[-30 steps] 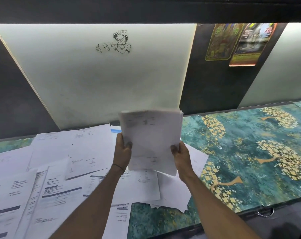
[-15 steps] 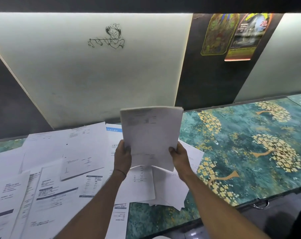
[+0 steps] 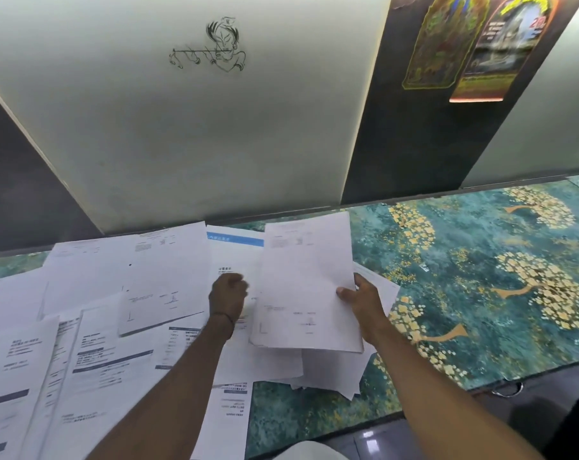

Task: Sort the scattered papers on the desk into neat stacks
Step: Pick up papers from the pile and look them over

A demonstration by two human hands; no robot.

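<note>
Only right hand (image 3: 364, 310) grips paper stack (image 3: 308, 287), left hand (image 3: 228, 293) beside.

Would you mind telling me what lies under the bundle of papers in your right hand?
Below the bundle, loose white sheets poke out, lying on the desk. The right hand grips its edge. How many sheets lie there, and their print, is covered.

desk (image 3: 480, 293): teal, gold-tree pattern | on it: scattered papers (image 3: 115, 310), left half

Right hand (image 3: 361, 308) gripping paper stack (image 3: 308, 283), left hand (image 3: 227, 295) curled over scattered papers (image 3: 115, 280)
</note>
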